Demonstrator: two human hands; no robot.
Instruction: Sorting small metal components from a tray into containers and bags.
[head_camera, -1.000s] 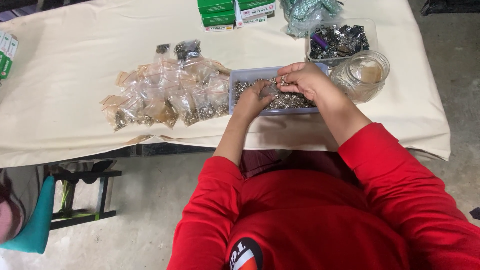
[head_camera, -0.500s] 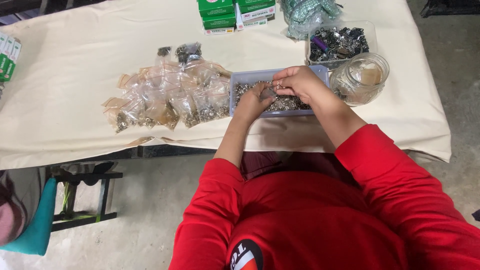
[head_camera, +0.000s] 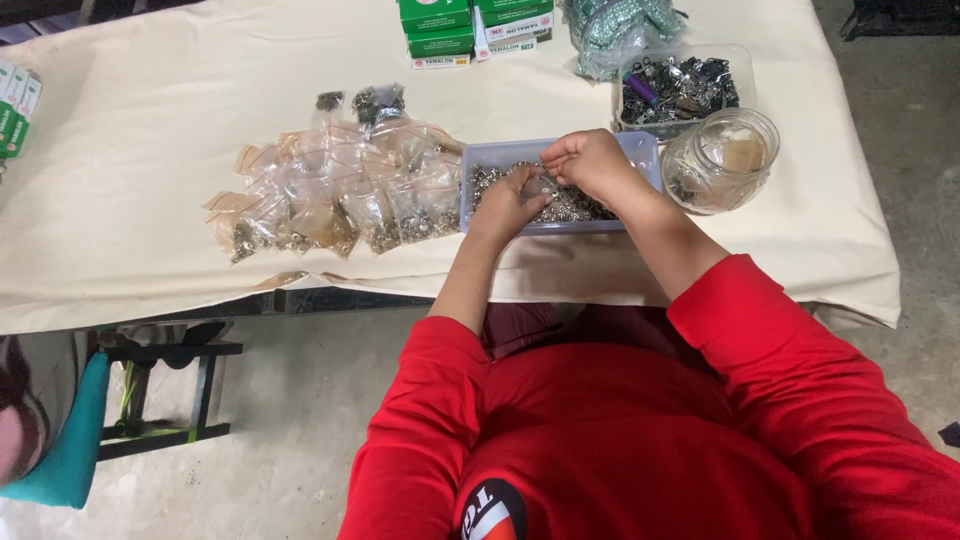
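Left of centre on the cream cloth (head_camera: 150, 150), a heap of small clear crinkly bags (head_camera: 340, 200) holding bits of metal. Best kept low over the shallow pale plastic tray (head_camera: 478, 165) of tiny shiny metal pieces (head_camera: 575, 207): left hand (head_camera: 510, 200) curled, seemingly around a small clear bag, right hand (head_camera: 590, 160) pinched, contents too small to tell. Further right, a round glass jar (head_camera: 722, 160).

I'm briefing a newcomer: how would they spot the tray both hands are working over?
On the cream-clothed table, look right of the heap of small clear bags. The shallow rectangular tray of tiny silvery parts sits there, under both hands, left of a glass jar.
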